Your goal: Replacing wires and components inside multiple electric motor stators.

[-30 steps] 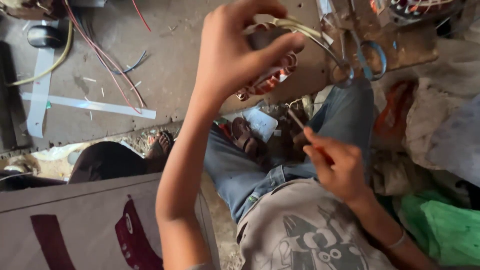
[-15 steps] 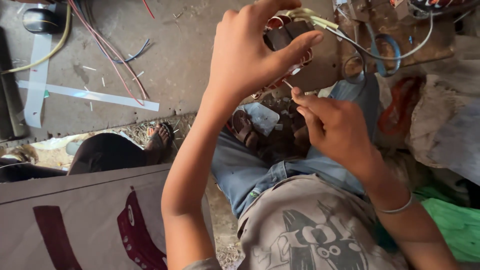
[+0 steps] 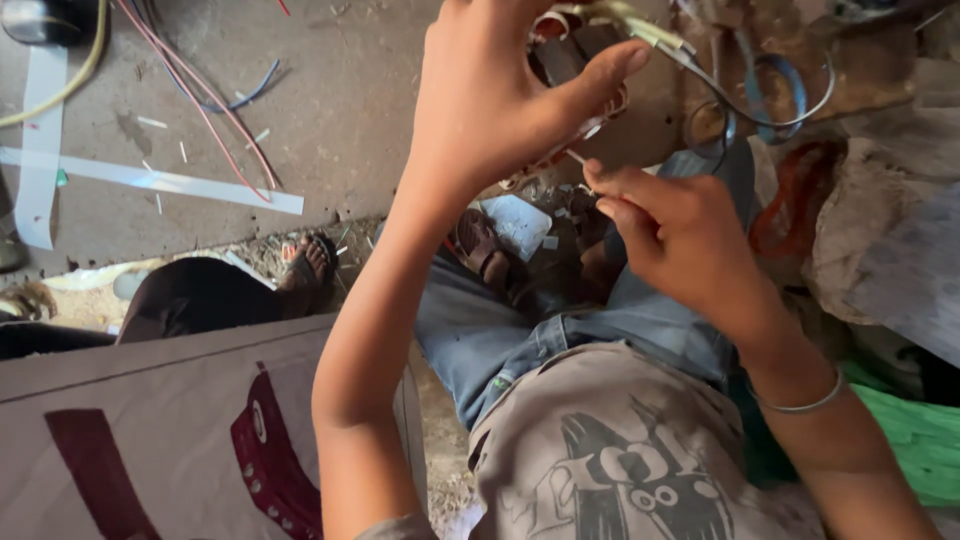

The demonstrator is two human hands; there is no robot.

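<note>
Near the top centre of the view, the left hand (image 3: pixel 500 100) is raised and closed around a small electrical part (image 3: pixel 565 55), thumb pressing on its right side. That part is dark with a pale, ribbed rim, and yellow-green sleeved wires (image 3: pixel 650 28) leave its top toward the far right. Just below it, the right hand (image 3: pixel 680 235) has its fingers pinched together on a thin pale stick (image 3: pixel 577 158), whose tip touches the lower rim of the part. A thin metal bangle (image 3: pixel 800 405) circles the right wrist.

Below the hands are blue jeans (image 3: pixel 520 330) and a grey printed shirt (image 3: pixel 620 460). The floor (image 3: pixel 330 110) at far left is bare grey concrete, carrying red and blue wires (image 3: pixel 215 110) and white strips (image 3: pixel 160 182). A pale board with dark red shapes (image 3: pixel 170 440) lies near left. A sandalled foot (image 3: pixel 305 265) rests at the concrete edge.

The left palm hides most of the part, so its exact kind cannot be made out. Clutter at far right is blurred.
</note>
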